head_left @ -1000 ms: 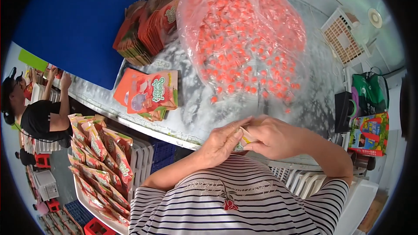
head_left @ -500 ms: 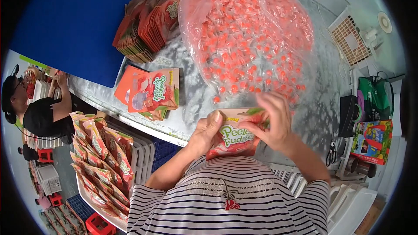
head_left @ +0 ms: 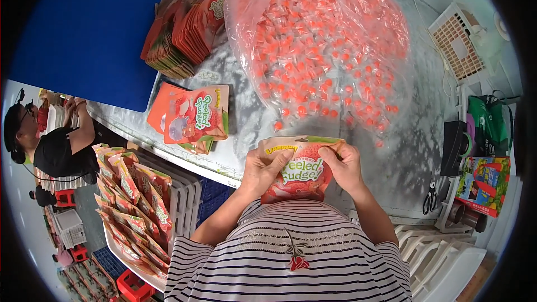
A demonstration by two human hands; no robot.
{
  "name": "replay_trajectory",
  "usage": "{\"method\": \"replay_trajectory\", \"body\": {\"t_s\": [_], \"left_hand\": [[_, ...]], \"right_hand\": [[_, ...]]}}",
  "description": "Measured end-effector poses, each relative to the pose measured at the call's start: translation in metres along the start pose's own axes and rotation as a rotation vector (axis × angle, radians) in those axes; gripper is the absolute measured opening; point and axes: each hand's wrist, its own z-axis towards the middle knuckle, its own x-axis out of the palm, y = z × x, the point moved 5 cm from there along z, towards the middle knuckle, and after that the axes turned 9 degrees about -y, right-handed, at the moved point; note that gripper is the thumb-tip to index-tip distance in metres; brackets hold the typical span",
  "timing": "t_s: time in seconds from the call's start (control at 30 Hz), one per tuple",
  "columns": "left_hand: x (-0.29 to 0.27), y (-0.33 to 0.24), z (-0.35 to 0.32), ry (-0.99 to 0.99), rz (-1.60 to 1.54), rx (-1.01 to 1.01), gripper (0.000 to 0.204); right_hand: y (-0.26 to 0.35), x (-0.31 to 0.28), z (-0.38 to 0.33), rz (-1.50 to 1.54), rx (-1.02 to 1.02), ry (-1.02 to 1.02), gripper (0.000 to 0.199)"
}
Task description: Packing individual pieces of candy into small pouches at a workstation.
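Held upright against my striped shirt is a red and beige candy pouch (head_left: pixel 299 172) with green corners. My left hand (head_left: pixel 263 169) grips its left side, thumb across the front. On the opposite upper side, my right hand (head_left: pixel 345 166) pinches the pouch, thumb in front and fingers behind. Beyond the pouch, a large clear plastic bag (head_left: pixel 246 39) lies spread on the table, full of red candies (head_left: pixel 313 50) in clear wrappers. A few wrapped candies lie at its near edge. Left of the bag rests a small pile of flat pouches (head_left: pixel 196 114).
Stacked pouches (head_left: pixel 193 28) stand at the far left beside a blue panel (head_left: pixel 89 28). A white crate (head_left: pixel 179 201) of filled pouches sits lower left. Scissors (head_left: pixel 429 198) hang at the right, near a beige basket (head_left: pixel 458 42). Another person (head_left: pixel 61 140) works at far left.
My right hand has come down from above the pouch and now grips its upper right side. My left hand keeps hold, and the pouch's top edge now faces up more squarely.
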Motion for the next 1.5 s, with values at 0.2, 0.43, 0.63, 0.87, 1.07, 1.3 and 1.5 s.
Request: {"method": "replay_trajectory", "body": {"t_s": [0.2,0.43,0.63,0.87,1.07,1.3,1.5], "left_hand": [[-0.006,0.002,0.002,-0.011,-0.007,0.075,0.019],[-0.006,0.007,0.004,-0.007,0.012,-0.094,0.021],[0.005,0.005,0.005,0.019,-0.079,-0.046,0.023],[0.005,0.01,0.004,-0.054,-0.032,-0.033,0.02],[-0.01,0.012,0.005,-0.058,0.07,0.007,0.024],[-0.011,-0.006,0.007,-0.092,0.168,0.165,0.023],[-0.007,-0.014,0.012,0.023,0.041,0.061,0.021]], "right_hand": [[-0.003,-0.003,-0.002,-0.083,-0.011,0.076,0.013],[-0.011,0.004,0.0,0.012,0.116,0.105,0.017],[-0.006,0.016,0.0,0.09,0.172,0.144,0.021],[-0.006,0.018,-0.003,-0.004,0.103,0.051,0.02],[-0.016,0.005,-0.002,0.106,0.172,0.013,0.018],[-0.01,-0.007,-0.002,-0.083,-0.086,-0.102,0.009],[-0.003,-0.015,0.003,-0.1,-0.121,-0.111,0.01]]}}
